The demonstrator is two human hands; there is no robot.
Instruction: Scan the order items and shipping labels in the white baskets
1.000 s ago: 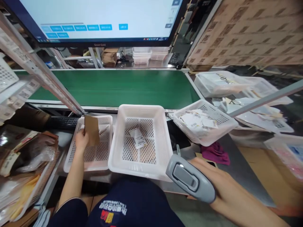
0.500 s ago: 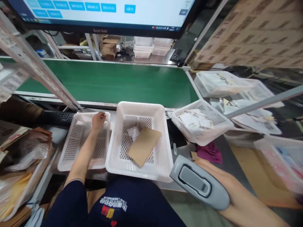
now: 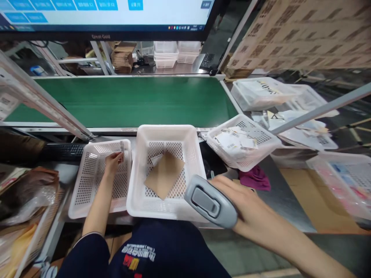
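Note:
My left hand [image 3: 113,160] is over the smaller white basket [image 3: 75,193], its fingers pinched together. A small clear packet [image 3: 122,146] with a greyish label shows at the fingertips, though its outline is faint. In my right hand [image 3: 246,200] is a grey handheld barcode scanner [image 3: 210,202], held above the right front corner of the larger white basket [image 3: 131,193]. Inside that larger basket lies a flat brown cardboard piece [image 3: 165,175], partly covering a small white packet [image 3: 156,159].
A tilted white basket of paper slips [image 3: 236,141] stands to the right, beside a purple cloth [image 3: 255,178]. Behind the baskets runs a green conveyor belt [image 3: 139,100], with a monitor [image 3: 116,33] above. A metal post [image 3: 52,104] slants at left, near a keyboard [image 3: 62,151].
The scanner in my right hand has moved left, over the larger basket's corner. My left hand is slightly lower in the smaller basket. The camera view has shifted a little.

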